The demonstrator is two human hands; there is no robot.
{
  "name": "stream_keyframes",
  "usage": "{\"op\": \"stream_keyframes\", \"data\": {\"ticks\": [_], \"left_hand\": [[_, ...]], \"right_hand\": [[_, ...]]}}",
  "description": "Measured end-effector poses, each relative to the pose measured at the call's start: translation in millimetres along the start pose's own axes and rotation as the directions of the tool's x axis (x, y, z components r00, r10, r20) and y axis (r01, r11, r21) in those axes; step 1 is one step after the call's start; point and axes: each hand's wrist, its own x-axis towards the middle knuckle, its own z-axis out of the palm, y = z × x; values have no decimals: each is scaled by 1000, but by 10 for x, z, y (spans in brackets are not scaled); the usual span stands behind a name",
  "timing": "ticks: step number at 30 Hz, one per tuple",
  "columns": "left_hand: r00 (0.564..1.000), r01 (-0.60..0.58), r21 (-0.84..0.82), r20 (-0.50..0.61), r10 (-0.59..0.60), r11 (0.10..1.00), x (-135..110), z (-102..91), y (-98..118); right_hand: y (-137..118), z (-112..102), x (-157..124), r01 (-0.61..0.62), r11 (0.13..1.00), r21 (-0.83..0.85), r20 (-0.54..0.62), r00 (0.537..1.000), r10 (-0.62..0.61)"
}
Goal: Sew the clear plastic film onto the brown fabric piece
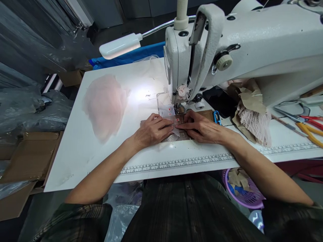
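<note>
A small piece of sheer pale fabric [167,110] with tiny red marks lies under the needle area of a white sewing machine [176,60]. My left hand [155,130] holds the fabric's left side against the bed, its fingers bent and close together. From the right, my right hand [202,127] pinches the fabric's near edge between thumb and forefinger. Both hands' fingertips almost meet just in front of the presser foot [177,108]. How much cloth is under the fingers is hidden. A pale ruffled fabric flower [183,91] hangs on the machine head.
A heap of sheer pink fabric [106,104] lies on the left of the white table [68,154]. Blue thread snips [217,117], lace trim [254,124], and yellow-handled scissors [309,131] lie right. A ruler strip [176,164] runs along the front edge; a purple basket [246,201] stands below.
</note>
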Motion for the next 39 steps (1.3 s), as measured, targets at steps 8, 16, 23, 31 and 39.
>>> {"op": "stream_keyframes", "data": {"ticks": [8,16,23,31,39], "left_hand": [[985,172,-114,6,-173,978,92,-204,-67],[967,227,81,95,-234,971,148,-45,11],[964,220,123,127,-235,968,137,-31,25],[954,230,113,168,-247,967,129,4,3],[929,299,83,202,-310,951,121,-42,35]], "right_hand": [[-14,-1,10,-12,1000,16,-7,1000,13],[-47,27,3,-29,999,-20,-48,998,28],[-44,50,-19,-62,998,-26,-33,998,61],[-44,49,-6,-54,998,-34,-48,997,53],[-44,65,-15,-40,997,-68,-58,998,36]]}}
